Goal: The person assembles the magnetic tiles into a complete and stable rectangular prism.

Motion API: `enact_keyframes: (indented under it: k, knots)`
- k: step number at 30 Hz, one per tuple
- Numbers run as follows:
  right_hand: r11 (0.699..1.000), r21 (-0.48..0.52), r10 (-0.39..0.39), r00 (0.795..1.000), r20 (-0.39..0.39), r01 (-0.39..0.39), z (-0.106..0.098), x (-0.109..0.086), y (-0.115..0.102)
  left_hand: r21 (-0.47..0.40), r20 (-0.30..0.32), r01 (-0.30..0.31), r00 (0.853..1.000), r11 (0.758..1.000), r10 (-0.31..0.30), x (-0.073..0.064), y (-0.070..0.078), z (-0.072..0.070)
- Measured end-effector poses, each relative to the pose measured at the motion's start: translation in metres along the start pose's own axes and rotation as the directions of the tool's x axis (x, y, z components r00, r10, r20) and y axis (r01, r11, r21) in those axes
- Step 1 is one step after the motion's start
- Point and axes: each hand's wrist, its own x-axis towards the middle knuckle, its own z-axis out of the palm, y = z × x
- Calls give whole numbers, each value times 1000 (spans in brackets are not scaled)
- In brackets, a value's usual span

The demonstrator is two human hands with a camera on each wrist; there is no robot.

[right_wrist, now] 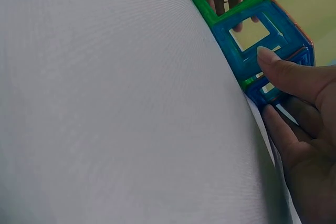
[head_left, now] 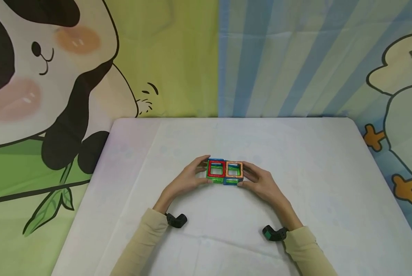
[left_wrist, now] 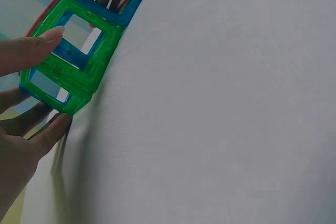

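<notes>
Two joined cubes of magnetic tiles sit side by side on the white table. The left cube has a red tile (head_left: pixel 216 176) on top and a green front tile (left_wrist: pixel 97 72). On the right cube, the top tile (head_left: pixel 234 176) is orange and the front tile (right_wrist: pixel 231 51) blue. My left hand (head_left: pixel 185 180) grips the left cube, thumb on the green front and fingers round its outer side. My right hand (head_left: pixel 262 184) grips the right cube likewise, thumb on the blue front. The hands partly hide both outer sides.
The white tabletop (head_left: pixel 206 245) spreads around the cubes, with faint creases in its cover. Behind it hangs a curtain (head_left: pixel 178 57) with cartoon animals and stripes. A black wrist camera (head_left: pixel 176 220) sits at the left wrist, another camera (head_left: pixel 275 233) at the right.
</notes>
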Motion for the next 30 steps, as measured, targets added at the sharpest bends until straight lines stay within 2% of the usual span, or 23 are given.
enact_keyframes:
  k: [14,21,26,30]
  knots:
    - [1000,16,-14,1000,8,14,-12,16,0,-44,-16,-8,1000,999,8,19,-3,-2]
    - [999,43,18,999,39,-20,-14,22,0,-35,-22,-4,1000,999,3,22,-2,-3]
    - [999,14,-40,998,43,39,-13,22,-2,-36,-36,0,999,999,-2,21,0,-3]
    - [993,-78,-91,996,17,92,-12,17,-7,19,-76,-2,997,1000,3,17,4,-4]
